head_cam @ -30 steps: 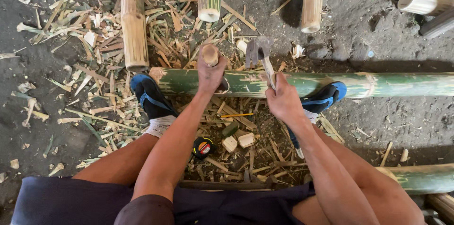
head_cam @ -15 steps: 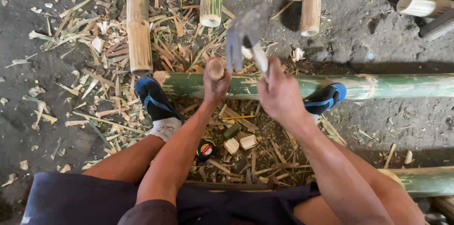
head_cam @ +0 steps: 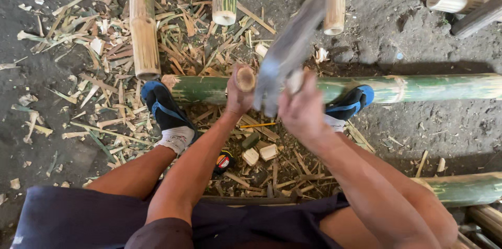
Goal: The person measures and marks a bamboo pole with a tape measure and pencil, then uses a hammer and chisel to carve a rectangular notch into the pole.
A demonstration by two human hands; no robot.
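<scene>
Both our hands busy: left hand wrapped tight around short round bamboo peg standing on long green bamboo pole; right hand clenched on blurred grey blade, now raised higher than before, mid-swing.

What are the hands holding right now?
Left hand: closed on a short bamboo piece, held upright.
Right hand: closed on a blurred blade.

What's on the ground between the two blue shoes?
Head view: bamboo chips and splinters, two pale offcut blocks and a small red-and-black object, between left shoe and right shoe.
</scene>
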